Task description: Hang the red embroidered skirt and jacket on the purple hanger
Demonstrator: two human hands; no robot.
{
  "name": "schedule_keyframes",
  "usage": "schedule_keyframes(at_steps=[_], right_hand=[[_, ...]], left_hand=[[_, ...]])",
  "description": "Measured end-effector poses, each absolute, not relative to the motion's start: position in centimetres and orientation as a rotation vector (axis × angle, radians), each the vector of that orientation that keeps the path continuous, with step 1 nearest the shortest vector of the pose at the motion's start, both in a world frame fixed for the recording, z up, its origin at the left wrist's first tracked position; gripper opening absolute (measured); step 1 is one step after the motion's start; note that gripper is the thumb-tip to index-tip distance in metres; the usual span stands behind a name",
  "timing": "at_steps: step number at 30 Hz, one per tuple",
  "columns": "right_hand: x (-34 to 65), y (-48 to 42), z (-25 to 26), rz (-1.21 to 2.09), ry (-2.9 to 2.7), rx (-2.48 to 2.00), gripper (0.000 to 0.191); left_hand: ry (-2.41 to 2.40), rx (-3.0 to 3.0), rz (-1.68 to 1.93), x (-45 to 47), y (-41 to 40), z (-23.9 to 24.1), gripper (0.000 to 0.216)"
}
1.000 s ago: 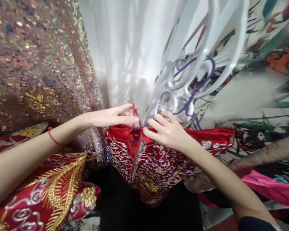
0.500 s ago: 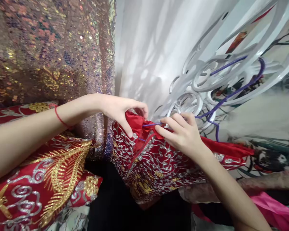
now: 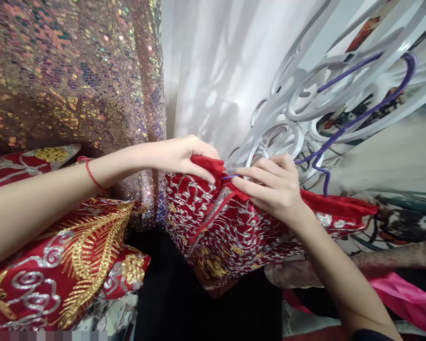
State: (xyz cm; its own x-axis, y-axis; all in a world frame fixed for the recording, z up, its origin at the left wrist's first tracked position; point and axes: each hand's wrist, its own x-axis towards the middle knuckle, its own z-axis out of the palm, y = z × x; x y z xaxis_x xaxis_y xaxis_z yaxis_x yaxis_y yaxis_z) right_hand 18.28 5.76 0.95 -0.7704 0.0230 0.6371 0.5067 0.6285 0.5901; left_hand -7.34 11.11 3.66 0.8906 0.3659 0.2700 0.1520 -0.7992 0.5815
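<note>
A red skirt (image 3: 230, 246) with silver and gold embroidery hangs in front of me, its red waistband split by a slanting opening. My left hand (image 3: 190, 154) pinches the waistband on the left side of that opening, fingers behind and thumb in front. On the other side, my right hand (image 3: 279, 187) is closed on the waistband edge and the thin purple hanger (image 3: 351, 122). A short piece of the hanger's bar shows between the hands. The rest of the bar is hidden by the fabric; the hook lies over white scrollwork.
White openwork scroll panel (image 3: 294, 113) rises at upper right before a white curtain (image 3: 213, 71). A sequined cloth (image 3: 74, 71) hangs at upper left. Below it lies a red embroidered piece (image 3: 88, 255) with gold trim. Bright pink fabric (image 3: 408, 300) is at lower right.
My left hand has closed on the waistband and drawn its left edge rightward, nearer the right hand. The gap showing the hanger's bar has narrowed. My right hand keeps its grip.
</note>
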Motion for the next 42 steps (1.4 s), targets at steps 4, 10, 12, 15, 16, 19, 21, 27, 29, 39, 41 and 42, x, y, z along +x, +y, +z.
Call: schedule_keyframes(at_steps=[4, 10, 12, 15, 16, 19, 21, 27, 29, 39, 41, 42], right_hand=[[18.0, 6.0, 1.2, -1.004, -2.228, -0.414, 0.020], [17.5, 5.4, 1.4, -0.981, -2.321, -0.636, 0.024], [17.4, 5.2, 1.6, -1.000, -2.346, -0.664, 0.025], [17.3, 5.0, 2.2, -1.009, -2.363, -0.670, 0.027], [17.3, 4.9, 2.5, -0.994, -2.372, -0.669, 0.029], [17.2, 4.6, 3.4, -0.901, -2.441, -0.708, 0.035], [17.1, 4.3, 4.2, -0.802, -2.534, -0.765, 0.037], [16.4, 3.9, 6.0, -0.582, -2.712, -0.772, 0.035], [16.3, 4.0, 6.0, -0.563, -2.658, -0.747, 0.034], [14.0, 4.7, 3.7, -0.655, -2.489, -0.618, 0.023], [13.4, 4.9, 3.1, -0.703, -2.425, -0.657, 0.022], [13.2, 4.8, 2.8, -0.731, -2.386, -0.690, 0.022]], left_hand=[[0.438, 2.627, 0.670, -6.7, 10.3, 3.2, 0.021], [0.541, 3.123, 0.647, -6.6, 9.6, 3.1, 0.013], [0.535, 3.253, 0.649, -6.5, 9.7, 2.8, 0.015], [0.515, 3.362, 0.675, -6.3, 10.0, 2.2, 0.019], [0.507, 3.374, 0.695, -6.2, 10.0, 2.0, 0.020], [0.468, 3.369, 0.746, -6.2, 10.1, 1.6, 0.024], [0.462, 3.344, 0.750, -6.2, 10.2, 1.3, 0.028], [0.626, 3.043, 0.880, -5.7, 10.2, 0.8, 0.047], [0.626, 2.858, 0.913, -5.5, 10.0, 0.9, 0.047], [0.510, 2.197, 0.855, -4.8, 9.6, 0.7, 0.028], [0.502, 2.157, 0.874, -4.8, 9.6, 0.8, 0.031], [0.515, 2.147, 0.882, -4.8, 9.6, 0.9, 0.032]])
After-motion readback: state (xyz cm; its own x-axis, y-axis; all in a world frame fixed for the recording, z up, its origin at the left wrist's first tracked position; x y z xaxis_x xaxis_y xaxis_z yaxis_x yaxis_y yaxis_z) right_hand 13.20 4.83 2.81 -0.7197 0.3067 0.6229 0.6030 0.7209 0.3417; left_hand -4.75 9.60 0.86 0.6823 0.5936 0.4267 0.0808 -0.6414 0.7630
